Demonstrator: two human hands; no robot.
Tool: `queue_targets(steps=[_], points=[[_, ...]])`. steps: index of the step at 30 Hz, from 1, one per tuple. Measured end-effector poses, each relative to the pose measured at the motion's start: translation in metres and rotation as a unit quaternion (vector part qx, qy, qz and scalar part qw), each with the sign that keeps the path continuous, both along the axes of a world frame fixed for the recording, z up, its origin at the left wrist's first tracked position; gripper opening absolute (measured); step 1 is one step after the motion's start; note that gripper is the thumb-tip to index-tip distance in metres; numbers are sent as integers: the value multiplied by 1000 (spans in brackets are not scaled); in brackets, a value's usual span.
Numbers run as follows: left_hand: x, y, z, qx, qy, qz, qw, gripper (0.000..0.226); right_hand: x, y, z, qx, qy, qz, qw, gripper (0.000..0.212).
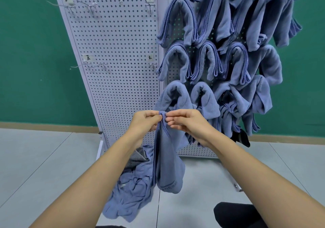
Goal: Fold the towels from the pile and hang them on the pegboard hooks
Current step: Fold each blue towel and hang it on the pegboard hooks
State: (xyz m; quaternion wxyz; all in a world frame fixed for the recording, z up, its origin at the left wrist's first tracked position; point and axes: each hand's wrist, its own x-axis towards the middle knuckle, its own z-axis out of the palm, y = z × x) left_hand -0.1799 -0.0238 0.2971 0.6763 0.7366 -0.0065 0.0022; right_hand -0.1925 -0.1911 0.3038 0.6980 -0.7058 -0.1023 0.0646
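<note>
Folding step, mid-fold. My left hand [146, 120] and right hand [188, 122] are raised in front of the pegboard [114, 42], each pinching the top edge of one blue towel [167, 166]. My fingertips are almost touching, so the corners look brought together. The towel hangs doubled below my hands, its bottom end free above the floor [35, 157].

The pile [130, 192] lies crumpled on the floor at the pegboard's foot, just left of the hanging towel and partly behind it.

The right panel is packed with hung towels [177, 21]. The left panel shows bare hooks [152, 65].

My guess for next: even up the edges, maybe fold once more, then drape the towel over a free hook. That calls for one hand to keep the fold while I reach left. I can't tell whether the right panel has any hook free.
</note>
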Motion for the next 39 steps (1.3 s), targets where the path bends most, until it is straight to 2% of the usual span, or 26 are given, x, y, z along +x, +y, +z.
queue_targets(steps=[2,4,6,7,8,9,12,13,15,18,19,22,26,30,32,34,36,37,39], points=[[-1,-1,2,4,-3,-17,1000,12,2,-5,0,-41,-51,-11,998,22],[-1,-1,3,14,-12,-53,998,15,6,-12,1,-151,-141,-62,977,23],[-1,0,5,19,-22,-99,995,18,12,-21,2,-288,-221,-81,928,43],[-1,1,5,10,-24,-120,992,19,15,-26,2,-338,-234,-62,910,54],[-2,1,5,-8,-24,-138,990,20,17,-30,1,-363,-225,-33,904,59],[-1,3,5,-28,-21,-151,988,21,19,-33,0,-362,-205,-3,909,54],[0,7,4,-71,5,-156,985,20,20,-33,-1,-299,-185,23,936,15],[2,9,3,-78,23,-143,986,18,21,-32,-2,-303,-204,3,931,12],[4,16,0,-66,67,-97,991,13,24,-28,2,-377,-237,-49,894,22],[6,28,-7,-15,109,-44,993,10,24,-23,16,-507,-216,-74,831,23],[6,31,-9,-2,121,-42,992,13,25,-21,22,-534,-204,-70,817,20],[1,34,-13,16,140,-57,988,19,27,-12,43,-578,-199,-60,789,32],[-12,30,-16,16,136,-81,987,19,23,-1,81,-569,-208,-57,793,43],[-22,16,-38,-25,174,-38,984,44,12,-1,124,-504,-227,-80,830,43],[-27,10,-48,-68,223,-17,972,55,5,-6,146,-452,-235,-100,855,42],[-36,8,-58,-176,294,-50,938,62,-3,-15,164,-373,-230,-115,891,41],[-44,8,-72,-322,347,-94,876,70,-8,-28,176,-295,-216,-142,920,40],[-47,7,-80,-384,358,-104,845,71,-10,-35,178,-264,-204,-158,929,38],[-48,6,-84,-458,344,-121,811,60,-11,-54,173,-199,-166,-172,950,35]])
